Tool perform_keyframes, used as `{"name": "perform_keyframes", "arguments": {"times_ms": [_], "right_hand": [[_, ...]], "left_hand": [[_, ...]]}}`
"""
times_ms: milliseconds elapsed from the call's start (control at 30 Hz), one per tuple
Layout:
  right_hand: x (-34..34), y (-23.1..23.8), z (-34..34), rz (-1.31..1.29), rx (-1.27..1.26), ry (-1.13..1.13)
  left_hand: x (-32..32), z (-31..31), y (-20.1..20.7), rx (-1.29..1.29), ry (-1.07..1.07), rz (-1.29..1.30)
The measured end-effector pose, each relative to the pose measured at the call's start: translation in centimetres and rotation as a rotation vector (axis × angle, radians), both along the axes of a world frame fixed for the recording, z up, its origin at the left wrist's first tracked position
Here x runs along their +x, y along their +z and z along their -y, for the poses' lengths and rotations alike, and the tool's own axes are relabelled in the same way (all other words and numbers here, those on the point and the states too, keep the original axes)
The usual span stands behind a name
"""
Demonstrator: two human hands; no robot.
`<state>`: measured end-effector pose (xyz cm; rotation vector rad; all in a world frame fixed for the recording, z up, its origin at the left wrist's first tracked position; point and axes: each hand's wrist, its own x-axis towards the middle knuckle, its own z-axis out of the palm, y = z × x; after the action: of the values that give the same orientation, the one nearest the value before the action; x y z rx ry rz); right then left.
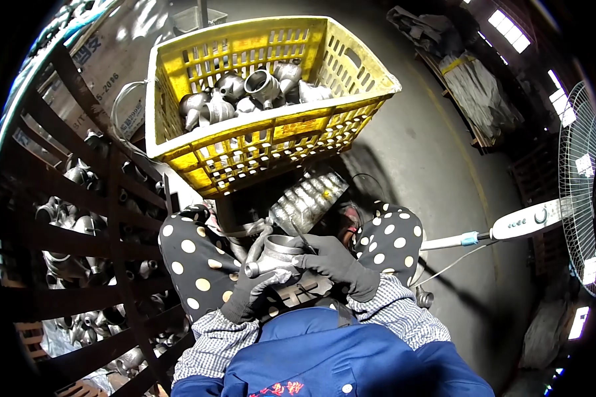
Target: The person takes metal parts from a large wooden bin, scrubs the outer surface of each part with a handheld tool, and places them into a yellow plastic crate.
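Note:
A hollow grey metal casting (277,253) with a round open mouth and a short spout is held above my lap. My left hand (250,288), in a dark grey glove, is closed round its left and lower side. On the casting's right side is my right hand (334,262), gloved too, with the fingers bent in a grip. From those fingers a thin dark rod-like tool (302,237) sticks out by the casting's rim; its exact kind I cannot make out. Just beyond my hands lies a silvery, ridged metal-looking block (309,198).
A yellow slotted plastic crate (271,135) ahead holds several similar castings (261,86). On the left, a rusty metal-barred cage (112,231) contains more castings. At right stands a fan (579,172) on a white pole, its cable on the floor. Sacks (477,96) lie farther back.

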<state>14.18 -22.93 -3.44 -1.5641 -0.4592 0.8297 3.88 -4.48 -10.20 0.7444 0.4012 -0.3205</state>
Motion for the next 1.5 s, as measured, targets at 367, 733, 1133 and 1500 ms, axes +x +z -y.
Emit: {"name": "perform_keyframes", "arguments": {"times_ms": [367,733,1133,1500], "right_hand": [[-1.1,-1.5,-1.4,0.164,-0.266,-0.182],[-1.1,2.7,0.5,0.036,-0.007,-0.231],[-3.6,4.4,3.3,0.572,-0.235,-0.021],[-3.4,4.6,3.2,0.864,-0.493,0.103]], "left_hand": [[1.3,1.3,1.1,0.359,0.077,0.461],[0.5,0.3,1.6,-0.14,0.081,0.222],[1.0,0.3,3.4,-0.115,0.149,0.354],[0.8,-0.1,2.2,-0.12,0.15,0.376]]}}
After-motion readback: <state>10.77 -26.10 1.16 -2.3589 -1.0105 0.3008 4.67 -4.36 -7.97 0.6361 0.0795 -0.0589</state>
